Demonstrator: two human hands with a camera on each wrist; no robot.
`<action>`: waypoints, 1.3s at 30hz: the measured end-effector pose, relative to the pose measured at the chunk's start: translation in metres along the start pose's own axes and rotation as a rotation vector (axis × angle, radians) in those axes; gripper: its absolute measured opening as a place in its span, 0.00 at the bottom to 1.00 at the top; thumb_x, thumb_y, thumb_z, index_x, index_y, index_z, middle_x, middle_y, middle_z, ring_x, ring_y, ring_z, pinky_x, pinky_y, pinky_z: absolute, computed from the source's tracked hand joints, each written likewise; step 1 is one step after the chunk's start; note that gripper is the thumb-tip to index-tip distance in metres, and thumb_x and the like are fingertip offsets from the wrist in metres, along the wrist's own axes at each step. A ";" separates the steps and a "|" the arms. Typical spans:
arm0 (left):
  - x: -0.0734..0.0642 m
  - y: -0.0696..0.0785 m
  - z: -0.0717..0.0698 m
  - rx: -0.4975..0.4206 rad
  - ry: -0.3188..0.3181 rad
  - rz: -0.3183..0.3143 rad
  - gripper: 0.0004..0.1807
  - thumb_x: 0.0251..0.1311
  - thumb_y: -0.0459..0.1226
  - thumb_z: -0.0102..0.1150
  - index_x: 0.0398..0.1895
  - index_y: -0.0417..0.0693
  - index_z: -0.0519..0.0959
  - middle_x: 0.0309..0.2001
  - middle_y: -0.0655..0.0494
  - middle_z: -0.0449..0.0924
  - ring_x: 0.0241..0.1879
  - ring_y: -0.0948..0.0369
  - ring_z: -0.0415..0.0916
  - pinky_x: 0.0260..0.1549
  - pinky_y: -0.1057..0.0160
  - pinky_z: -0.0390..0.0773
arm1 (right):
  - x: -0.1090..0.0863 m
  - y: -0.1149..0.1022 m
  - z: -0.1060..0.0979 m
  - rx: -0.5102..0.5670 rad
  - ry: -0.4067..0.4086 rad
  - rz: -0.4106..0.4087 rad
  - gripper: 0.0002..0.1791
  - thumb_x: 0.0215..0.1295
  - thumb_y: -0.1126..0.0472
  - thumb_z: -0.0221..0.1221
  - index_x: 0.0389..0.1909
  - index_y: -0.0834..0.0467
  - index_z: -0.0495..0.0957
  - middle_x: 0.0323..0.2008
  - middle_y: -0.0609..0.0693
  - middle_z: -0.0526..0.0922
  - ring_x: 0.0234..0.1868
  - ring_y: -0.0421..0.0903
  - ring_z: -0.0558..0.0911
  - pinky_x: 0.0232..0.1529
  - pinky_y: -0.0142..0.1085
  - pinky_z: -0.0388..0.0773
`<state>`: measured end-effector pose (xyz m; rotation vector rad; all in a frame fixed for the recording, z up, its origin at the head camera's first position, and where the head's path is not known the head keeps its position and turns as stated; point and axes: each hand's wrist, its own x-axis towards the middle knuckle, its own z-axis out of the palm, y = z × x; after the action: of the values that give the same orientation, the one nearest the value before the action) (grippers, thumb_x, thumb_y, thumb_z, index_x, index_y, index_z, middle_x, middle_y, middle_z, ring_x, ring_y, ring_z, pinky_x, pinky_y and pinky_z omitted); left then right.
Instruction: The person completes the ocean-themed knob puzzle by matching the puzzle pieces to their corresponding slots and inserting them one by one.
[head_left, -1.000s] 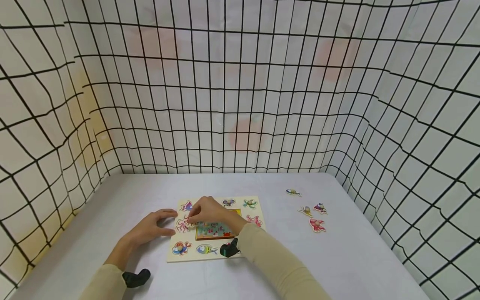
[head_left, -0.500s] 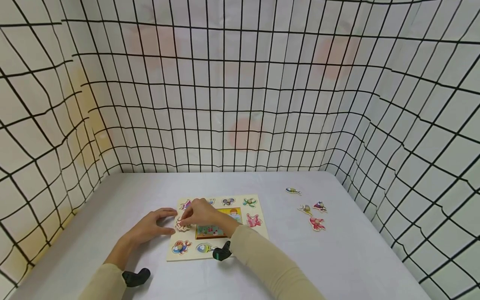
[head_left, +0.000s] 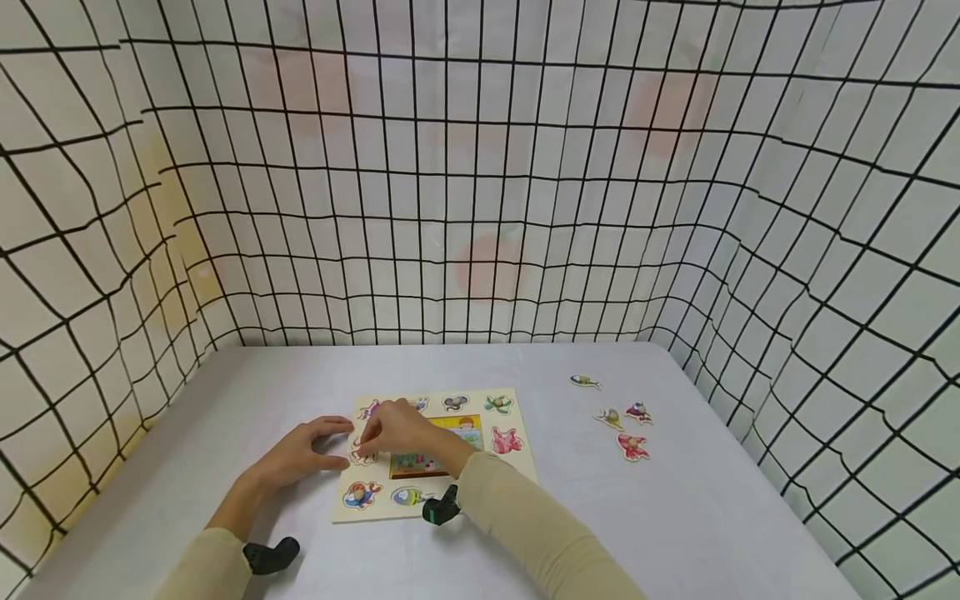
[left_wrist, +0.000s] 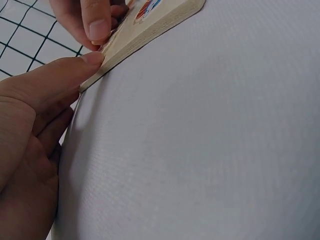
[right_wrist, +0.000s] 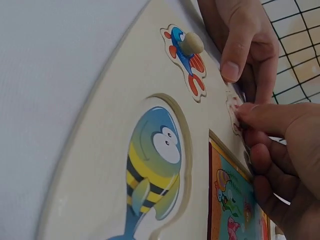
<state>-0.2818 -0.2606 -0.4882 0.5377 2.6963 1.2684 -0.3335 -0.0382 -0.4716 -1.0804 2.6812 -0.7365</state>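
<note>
In the head view a pale wooden knob puzzle board (head_left: 341, 514) lies on the table. My right hand (head_left: 401, 433) pinches a pink, octopus-like puzzle piece (head_left: 363, 458) at the board's left side; fingers cover most of it. Whether it sits flush in its recess I cannot tell. My left hand (head_left: 300, 454) lies at the board's left edge with fingers extended, and in the left wrist view its thumb (left_wrist: 92, 57) touches the edge. Close to the right hand, the right wrist view has a blue-and-red crab piece (right_wrist: 187, 57) with a round knob, and a recess with a striped fish picture (right_wrist: 155, 160).
Several loose pieces lie on the table right of the board: a slim fish (head_left: 584, 381), a yellowish piece (head_left: 609, 418), a dark purple piece (head_left: 639, 412) and a red-pink one (head_left: 633, 447). White walls with black grid lines (head_left: 480, 250) enclose the table.
My right hand has moved left with the pink piece, from beside the left-side recess to over it, and has shifted only slightly since half a second ago. The left hand stays in place.
</note>
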 end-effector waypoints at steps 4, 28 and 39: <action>-0.001 0.001 0.001 -0.001 0.004 -0.003 0.34 0.57 0.41 0.77 0.66 0.38 0.78 0.70 0.36 0.69 0.73 0.34 0.56 0.69 0.28 0.51 | 0.000 0.001 0.000 -0.026 -0.029 -0.012 0.06 0.65 0.50 0.72 0.36 0.47 0.91 0.26 0.29 0.83 0.29 0.29 0.78 0.43 0.27 0.73; 0.000 -0.002 0.001 0.015 0.016 -0.026 0.34 0.56 0.43 0.78 0.65 0.40 0.79 0.70 0.37 0.69 0.74 0.34 0.56 0.70 0.29 0.51 | -0.006 0.022 -0.023 0.210 -0.046 -0.029 0.10 0.67 0.53 0.71 0.45 0.51 0.89 0.31 0.34 0.85 0.32 0.34 0.83 0.34 0.29 0.80; -0.001 -0.001 0.001 0.007 0.017 -0.038 0.35 0.56 0.44 0.78 0.66 0.41 0.79 0.71 0.38 0.69 0.74 0.35 0.55 0.70 0.29 0.50 | -0.015 0.025 -0.032 0.190 -0.027 -0.024 0.09 0.66 0.54 0.71 0.44 0.52 0.89 0.30 0.35 0.84 0.32 0.34 0.82 0.34 0.28 0.80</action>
<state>-0.2814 -0.2608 -0.4901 0.4763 2.7129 1.2598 -0.3484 -0.0002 -0.4567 -1.0678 2.5190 -0.9507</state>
